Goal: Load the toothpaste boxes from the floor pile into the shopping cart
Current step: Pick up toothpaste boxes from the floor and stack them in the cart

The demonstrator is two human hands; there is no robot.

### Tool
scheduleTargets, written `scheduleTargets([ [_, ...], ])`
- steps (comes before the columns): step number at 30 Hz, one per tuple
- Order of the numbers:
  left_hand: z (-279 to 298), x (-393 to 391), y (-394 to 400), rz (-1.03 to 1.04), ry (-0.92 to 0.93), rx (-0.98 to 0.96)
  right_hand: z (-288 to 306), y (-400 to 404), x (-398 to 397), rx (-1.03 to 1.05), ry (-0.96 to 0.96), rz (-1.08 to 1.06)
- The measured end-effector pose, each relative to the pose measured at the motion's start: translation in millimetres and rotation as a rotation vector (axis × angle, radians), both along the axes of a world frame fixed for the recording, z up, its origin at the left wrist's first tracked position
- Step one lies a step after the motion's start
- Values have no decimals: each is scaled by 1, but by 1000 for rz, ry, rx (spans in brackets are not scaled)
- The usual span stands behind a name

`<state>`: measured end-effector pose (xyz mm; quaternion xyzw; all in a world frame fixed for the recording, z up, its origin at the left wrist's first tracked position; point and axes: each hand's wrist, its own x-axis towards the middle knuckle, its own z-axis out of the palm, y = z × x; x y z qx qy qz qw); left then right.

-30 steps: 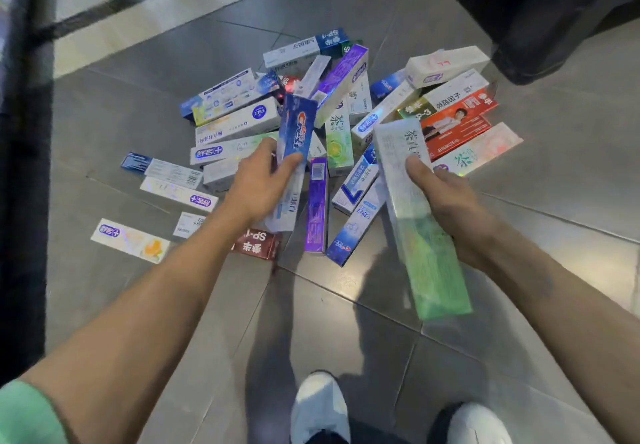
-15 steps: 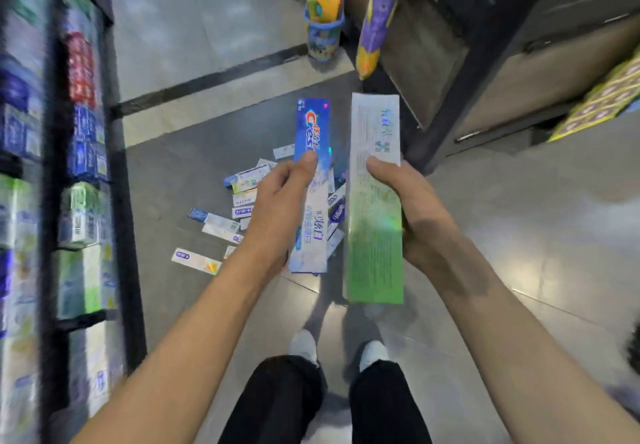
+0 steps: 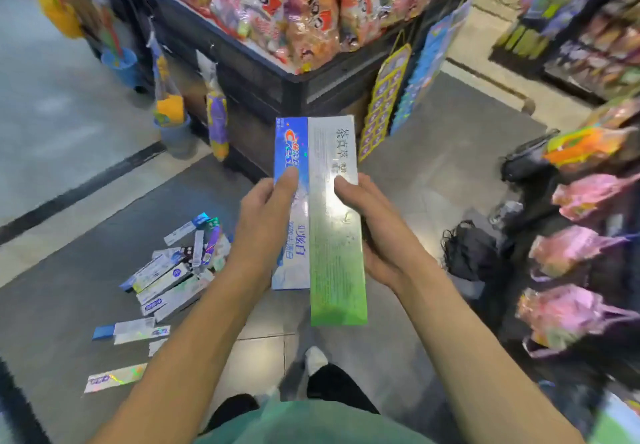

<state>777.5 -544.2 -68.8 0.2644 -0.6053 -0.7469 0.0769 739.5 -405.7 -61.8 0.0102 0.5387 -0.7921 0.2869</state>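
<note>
Our left hand (image 3: 266, 221) pinches the blue box (image 3: 292, 152) with the thumb on its front face and the fingers curled behind it. Our right hand (image 3: 377, 232) grips the green and white box (image 3: 334, 253) in the same way, thumb on the front. The two boxes stand side by side and touch along their long edges, and both long axes point away from our body, toward the dark display stand (image 3: 277, 79). Each box sticks out past the hand at both ends. The pile on the floor (image 3: 180, 270) lies to the lower left of our hands, well apart from them, so many boxes are not yet loaded. The shopping cart is not in view, so we cannot tell which hand is nearer to it. We judge that we must first find the cart.
</note>
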Motion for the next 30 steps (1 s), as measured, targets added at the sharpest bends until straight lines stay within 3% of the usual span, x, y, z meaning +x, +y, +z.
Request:
scheduleTargets([
  [6, 11, 23, 90, -470, 4, 74, 20, 103, 98, 16, 3, -447],
  [15, 9, 127, 274, -1085, -119, 141, 11, 252, 284, 12, 55, -1073],
  [25, -10, 238, 449, -1302, -428, 433, -26, 422, 446, -381, -78, -1299],
  [30, -24, 246, 492, -1360, -384, 376, -46, 473, 470, -424, -193, -1343],
])
